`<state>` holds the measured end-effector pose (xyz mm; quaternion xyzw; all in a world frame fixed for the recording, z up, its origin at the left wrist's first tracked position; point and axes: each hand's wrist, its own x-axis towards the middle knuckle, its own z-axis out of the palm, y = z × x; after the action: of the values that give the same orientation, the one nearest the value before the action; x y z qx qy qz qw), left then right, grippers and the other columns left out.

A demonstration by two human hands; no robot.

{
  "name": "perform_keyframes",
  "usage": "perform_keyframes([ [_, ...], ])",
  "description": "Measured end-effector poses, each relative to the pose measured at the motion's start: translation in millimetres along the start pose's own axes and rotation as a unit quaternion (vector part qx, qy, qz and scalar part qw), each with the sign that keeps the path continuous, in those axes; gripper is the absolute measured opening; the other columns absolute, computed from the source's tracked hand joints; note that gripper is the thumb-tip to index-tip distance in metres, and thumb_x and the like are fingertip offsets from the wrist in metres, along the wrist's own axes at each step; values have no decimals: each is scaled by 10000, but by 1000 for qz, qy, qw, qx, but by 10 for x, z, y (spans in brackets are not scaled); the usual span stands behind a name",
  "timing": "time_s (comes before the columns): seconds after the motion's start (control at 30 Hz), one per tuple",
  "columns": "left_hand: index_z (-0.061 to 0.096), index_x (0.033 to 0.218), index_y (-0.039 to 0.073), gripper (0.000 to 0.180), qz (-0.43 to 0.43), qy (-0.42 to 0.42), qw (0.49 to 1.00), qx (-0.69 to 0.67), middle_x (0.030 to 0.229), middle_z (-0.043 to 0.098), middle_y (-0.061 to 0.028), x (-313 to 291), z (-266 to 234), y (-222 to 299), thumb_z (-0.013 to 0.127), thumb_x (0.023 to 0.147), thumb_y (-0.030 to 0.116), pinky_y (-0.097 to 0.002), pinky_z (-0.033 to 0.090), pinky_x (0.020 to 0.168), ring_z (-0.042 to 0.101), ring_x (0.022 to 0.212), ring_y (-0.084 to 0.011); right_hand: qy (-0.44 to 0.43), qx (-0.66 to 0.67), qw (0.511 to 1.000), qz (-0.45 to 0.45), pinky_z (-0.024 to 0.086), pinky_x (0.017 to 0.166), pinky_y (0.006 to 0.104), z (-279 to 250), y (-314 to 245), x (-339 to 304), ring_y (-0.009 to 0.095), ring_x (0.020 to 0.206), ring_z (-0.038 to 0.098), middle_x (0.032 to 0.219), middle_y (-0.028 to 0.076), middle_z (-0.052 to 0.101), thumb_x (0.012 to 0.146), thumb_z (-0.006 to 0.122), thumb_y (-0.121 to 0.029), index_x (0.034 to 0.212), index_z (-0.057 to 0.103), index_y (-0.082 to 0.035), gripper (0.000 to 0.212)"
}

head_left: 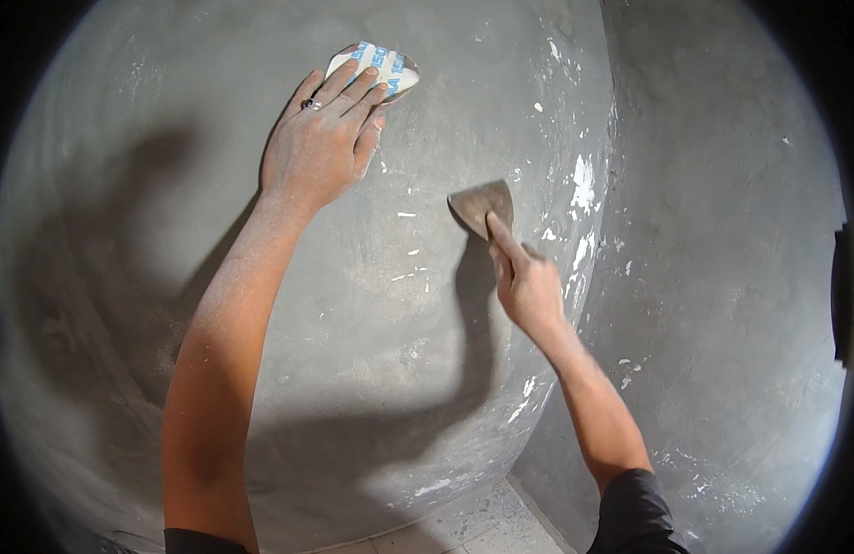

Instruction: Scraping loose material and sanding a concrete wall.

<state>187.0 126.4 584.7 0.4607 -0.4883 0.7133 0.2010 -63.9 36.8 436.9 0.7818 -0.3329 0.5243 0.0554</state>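
My left hand [318, 155] lies high against the grey wall [445, 120], its fingers stretched over a piece of sandpaper [404, 78] and pressing it there. The sandpaper's white back carries blue print, and a dark edge shows at its right. Lower and to the right, my right hand [530, 284] grips a putty knife [482, 203], index finger laid along the wide, worn metal blade. Its handle is hidden in my fist. The blade points up and left at the wall; I cannot tell whether its edge touches. Pale dust coats my left hand and forearm.
A second grey wall [722, 258] meets the first in a corner at the right. White patches [584, 185] and flecks run down beside that corner. Light floor tiles [482, 531] with crumbs show at the bottom. A dark object [842, 295] stands at the right rim.
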Motion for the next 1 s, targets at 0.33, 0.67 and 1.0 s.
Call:
perform_keyframes([
  [0.33,601,1309,233,346,14,14,1000,-10,1381,557,63,44,39,-51,447,1015,331,-370,292,1176,418,1357,-111,172,-36,980,-98,482,873,501,-776,-150,2083,435,1023,609,1089,263,639,973,457,-271,1319,545,-97,397],
  [0.67,639,1203,5,356,7,22,989,-145,1243,645,-136,183,-200,70,481,957,208,-434,329,1119,511,1289,-268,-30,-18,997,74,560,580,480,574,681,-1528,390,640,658,818,215,633,955,566,-226,1445,429,-300,514],
  [1.0,625,1264,149,325,76,17,997,5,1272,640,-21,126,162,-174,496,990,269,-361,420,1055,591,1182,-177,242,-195,944,-112,521,639,526,-432,1301,1916,464,756,625,831,257,652,975,492,-248,1333,520,-204,362],
])
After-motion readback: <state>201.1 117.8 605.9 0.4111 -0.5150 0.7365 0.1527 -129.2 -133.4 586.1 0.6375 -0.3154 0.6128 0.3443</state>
